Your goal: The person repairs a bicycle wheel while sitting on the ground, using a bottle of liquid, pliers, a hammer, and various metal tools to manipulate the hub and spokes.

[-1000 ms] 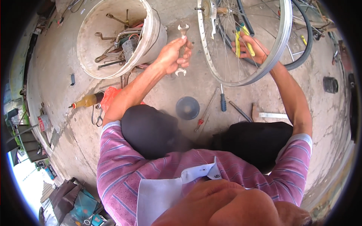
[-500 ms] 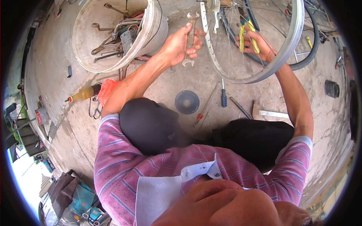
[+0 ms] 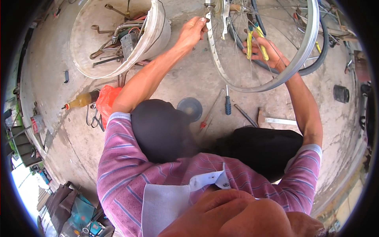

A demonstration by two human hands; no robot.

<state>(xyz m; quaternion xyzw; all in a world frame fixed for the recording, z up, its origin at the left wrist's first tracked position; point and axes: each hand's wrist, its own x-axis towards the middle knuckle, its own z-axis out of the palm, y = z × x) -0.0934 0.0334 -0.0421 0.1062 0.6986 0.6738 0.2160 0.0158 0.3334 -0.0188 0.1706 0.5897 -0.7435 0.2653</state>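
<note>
My left hand (image 3: 192, 32) is closed, thumb uppermost, beside the left side of a spoked bicycle wheel (image 3: 290, 77), close to its axle end. It grips an open-ended wrench (image 3: 207, 19), now mostly hidden by the fingers. My right hand (image 3: 273, 50) reaches in among the spokes from the right and is wrapped around yellow-handled pliers (image 3: 263, 51). The pliers' jaws point up toward the hub, and I cannot tell what they touch. The wheel stands tilted in front of me, its lower rim above the floor tools.
A white bucket (image 3: 161, 37) of wrenches and metal parts lies tipped at the upper left. A screwdriver (image 3: 227, 106), a metal rod (image 3: 245, 114), a hammer (image 3: 279, 121) and a dark disc (image 3: 190, 109) lie before my knees. A red bag (image 3: 106, 102) and bottle (image 3: 82, 100) are left; a black tire (image 3: 324, 49) is right.
My left hand has moved up and right to the wheel, and the wrench has turned mostly out of sight. My right hand still holds the pliers. The view has shifted slightly.
</note>
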